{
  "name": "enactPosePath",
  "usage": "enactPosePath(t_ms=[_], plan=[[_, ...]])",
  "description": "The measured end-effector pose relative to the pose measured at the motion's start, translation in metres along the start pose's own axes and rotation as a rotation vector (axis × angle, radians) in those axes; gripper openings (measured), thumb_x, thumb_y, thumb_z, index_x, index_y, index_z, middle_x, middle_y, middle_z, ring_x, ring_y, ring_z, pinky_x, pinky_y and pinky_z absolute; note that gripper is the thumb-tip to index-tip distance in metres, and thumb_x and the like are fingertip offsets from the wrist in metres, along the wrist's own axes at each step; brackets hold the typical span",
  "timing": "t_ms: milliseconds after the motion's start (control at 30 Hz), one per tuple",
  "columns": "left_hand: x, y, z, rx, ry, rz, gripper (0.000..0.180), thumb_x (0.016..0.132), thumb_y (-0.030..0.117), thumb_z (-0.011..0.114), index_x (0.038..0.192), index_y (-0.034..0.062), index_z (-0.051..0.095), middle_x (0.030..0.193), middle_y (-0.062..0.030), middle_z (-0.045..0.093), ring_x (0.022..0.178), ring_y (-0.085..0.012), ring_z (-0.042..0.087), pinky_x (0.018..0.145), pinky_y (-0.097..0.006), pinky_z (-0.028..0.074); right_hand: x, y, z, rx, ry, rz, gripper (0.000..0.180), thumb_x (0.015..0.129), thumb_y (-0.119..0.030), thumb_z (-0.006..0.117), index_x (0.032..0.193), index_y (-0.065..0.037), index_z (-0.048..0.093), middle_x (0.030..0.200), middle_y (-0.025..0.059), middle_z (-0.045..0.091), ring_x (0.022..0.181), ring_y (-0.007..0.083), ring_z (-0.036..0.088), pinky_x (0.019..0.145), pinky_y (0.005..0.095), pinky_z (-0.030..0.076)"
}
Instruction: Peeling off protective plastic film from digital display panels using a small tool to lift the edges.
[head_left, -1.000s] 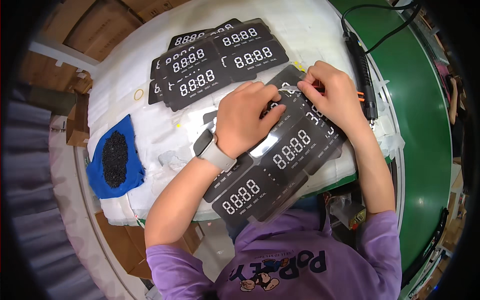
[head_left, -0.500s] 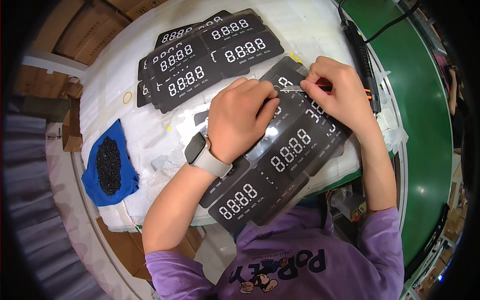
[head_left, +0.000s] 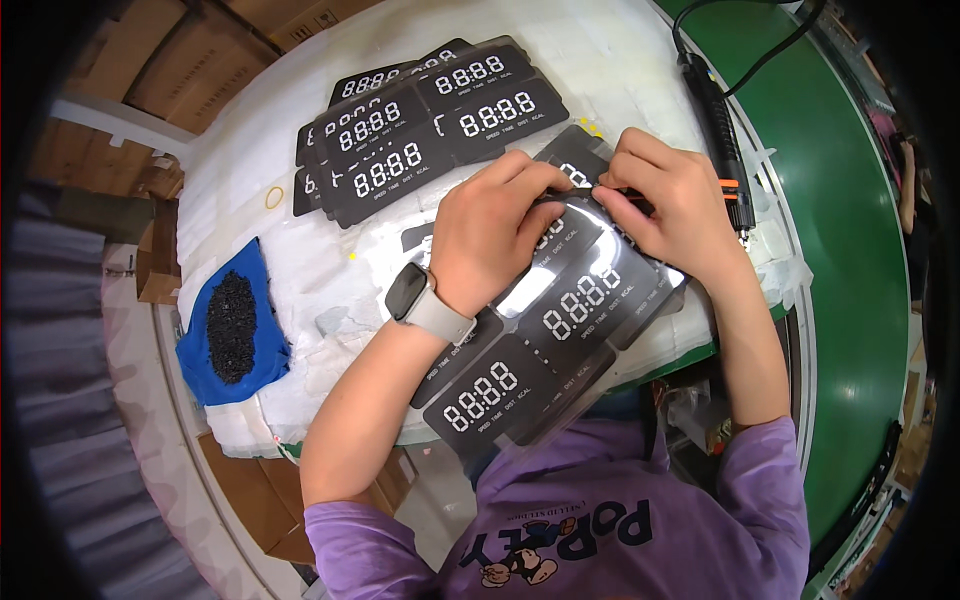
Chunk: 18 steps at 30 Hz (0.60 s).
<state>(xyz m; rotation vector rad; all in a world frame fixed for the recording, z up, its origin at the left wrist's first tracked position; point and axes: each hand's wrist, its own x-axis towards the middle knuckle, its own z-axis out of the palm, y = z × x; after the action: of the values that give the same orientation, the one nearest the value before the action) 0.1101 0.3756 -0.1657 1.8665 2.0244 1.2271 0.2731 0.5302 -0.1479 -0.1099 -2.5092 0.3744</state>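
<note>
My left hand point(head_left: 492, 232), with a watch on its wrist, has its fingers closed in a pinch at the upper edge of a glossy black display-panel sheet point(head_left: 490, 400). The sheet bears white digit shapes and lies on a stack of similar ones; bright glare runs across it where it bows up. My right hand point(head_left: 668, 208) is pinched close beside the left, its fingertips at the same edge. A slim tool with an orange back end point(head_left: 730, 184) sits in it; the palm hides most of it and its kind is unclear.
More black display sheets point(head_left: 400, 170) are piled at the far left of the white-covered table point(head_left: 330, 270). A blue cloth point(head_left: 262, 350) holds many small black bits point(head_left: 232, 325). A black corded screwdriver-like tool point(head_left: 718, 120) lies on the right, beside a green surface point(head_left: 850, 300). Cardboard boxes point(head_left: 190, 70) stand behind.
My right fingertips have come down and nearer the left ones, at the sheet's edge. The silver tip seen between my hands is no longer visible, and glare on the sheet has widened.
</note>
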Motion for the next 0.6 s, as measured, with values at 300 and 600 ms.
enactPosePath(t_ms=[300, 600], plan=[[0.006, -0.005, 0.010, 0.124, 0.046, 0.044, 0.010, 0.085, 0.001, 0.073, 0.090, 0.0042, 0.064, 0.087, -0.0109, 0.063, 0.074, -0.0326, 0.065, 0.064, -0.039, 0.051, -0.001, -0.006, -0.001, 0.004, -0.032, 0.058, 0.015, 0.081, -0.012, 0.076, 0.083, -0.005, 0.062, 0.083, 0.0066, 0.059, 0.067, 0.0299, 0.062, 0.058, 0.0407, 0.049], [0.000, 0.003, 0.002, 0.282, 0.082, 0.181, 0.010, 0.087, -0.002, 0.063, 0.091, 0.0032, 0.055, 0.088, -0.0123, 0.056, 0.073, -0.0333, 0.063, 0.061, -0.040, 0.051, 0.006, -0.005, -0.012, 0.111, 0.033, 0.560, 0.031, 0.085, -0.030, 0.080, 0.090, 0.000, 0.073, 0.083, 0.0096, 0.062, 0.074, 0.0289, 0.064, 0.067, 0.0380, 0.050]])
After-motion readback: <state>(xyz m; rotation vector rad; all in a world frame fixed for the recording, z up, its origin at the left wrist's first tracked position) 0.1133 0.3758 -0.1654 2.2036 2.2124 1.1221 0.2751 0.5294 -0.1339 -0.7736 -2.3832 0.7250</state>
